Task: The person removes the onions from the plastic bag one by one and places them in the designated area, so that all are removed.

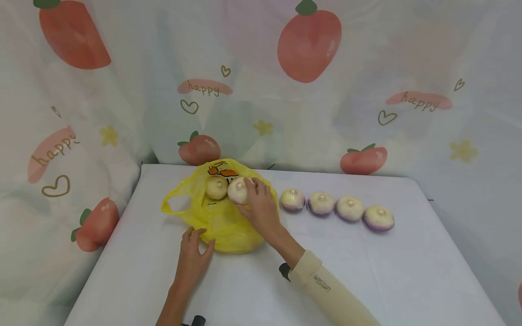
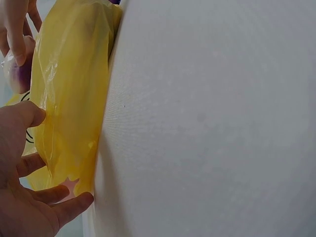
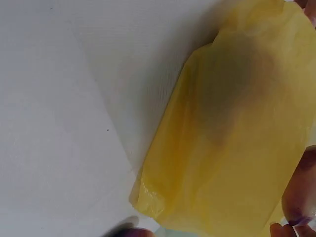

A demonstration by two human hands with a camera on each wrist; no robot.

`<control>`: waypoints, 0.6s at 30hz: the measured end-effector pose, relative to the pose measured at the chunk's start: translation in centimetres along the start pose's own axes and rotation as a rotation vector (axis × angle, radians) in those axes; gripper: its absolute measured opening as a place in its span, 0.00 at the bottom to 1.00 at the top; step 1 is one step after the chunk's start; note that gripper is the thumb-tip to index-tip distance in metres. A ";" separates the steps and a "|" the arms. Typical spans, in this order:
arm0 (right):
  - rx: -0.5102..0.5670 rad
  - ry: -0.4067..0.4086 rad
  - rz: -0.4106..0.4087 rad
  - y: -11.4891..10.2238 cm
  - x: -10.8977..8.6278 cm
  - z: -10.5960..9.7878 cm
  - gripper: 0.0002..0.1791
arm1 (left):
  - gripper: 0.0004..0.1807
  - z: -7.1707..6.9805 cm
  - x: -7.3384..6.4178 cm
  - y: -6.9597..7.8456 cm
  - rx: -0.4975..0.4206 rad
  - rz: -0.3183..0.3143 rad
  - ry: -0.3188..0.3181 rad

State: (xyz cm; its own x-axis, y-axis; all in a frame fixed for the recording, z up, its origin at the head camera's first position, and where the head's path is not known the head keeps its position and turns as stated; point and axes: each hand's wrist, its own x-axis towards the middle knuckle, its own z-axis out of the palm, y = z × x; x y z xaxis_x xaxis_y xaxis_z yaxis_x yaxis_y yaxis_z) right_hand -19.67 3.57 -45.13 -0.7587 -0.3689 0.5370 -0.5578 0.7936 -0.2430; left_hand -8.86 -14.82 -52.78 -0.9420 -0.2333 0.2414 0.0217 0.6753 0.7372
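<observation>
A yellow plastic bag (image 1: 228,228) lies on the table with its mouth spread and its handle out to the left. My right hand (image 1: 263,208) holds a white-and-purple turnip (image 1: 238,190) at the bag's mouth, thumb and fingers around its right side. Beside it, inside the bag, sits another turnip (image 1: 216,188). My left hand (image 1: 192,258) is at the bag's near left edge, fingers spread. In the left wrist view its fingers (image 2: 74,210) touch the bag. The bag's side (image 3: 237,148) fills much of the right wrist view and hides most of the right hand.
Several more turnips stand in a slanting row to the right of the bag, from the nearest turnip (image 1: 292,200) to the far right turnip (image 1: 379,218). A white cloth covers the table (image 1: 346,262). Behind hangs a strawberry-print curtain (image 1: 253,54).
</observation>
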 end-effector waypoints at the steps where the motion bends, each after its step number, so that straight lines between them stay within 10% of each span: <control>1: 0.001 -0.005 0.003 0.1 0.0 -0.2 0.42 | 0.19 0.0 0.0 0.0 -0.003 0.002 0.000; 18: 0.096 0.012 0.074 1.9 -1.5 -2.3 0.42 | 0.19 0.1 0.0 -0.1 -0.033 0.012 -0.004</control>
State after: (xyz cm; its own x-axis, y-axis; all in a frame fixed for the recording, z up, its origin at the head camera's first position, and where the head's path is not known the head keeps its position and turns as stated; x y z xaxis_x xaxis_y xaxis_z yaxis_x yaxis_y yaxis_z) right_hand -18.83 6.74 -44.57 -0.7950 -0.3048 0.5244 -0.5307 0.7682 -0.3580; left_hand -8.90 -14.82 -52.90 -0.9428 -0.2223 0.2484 0.0445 0.6546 0.7546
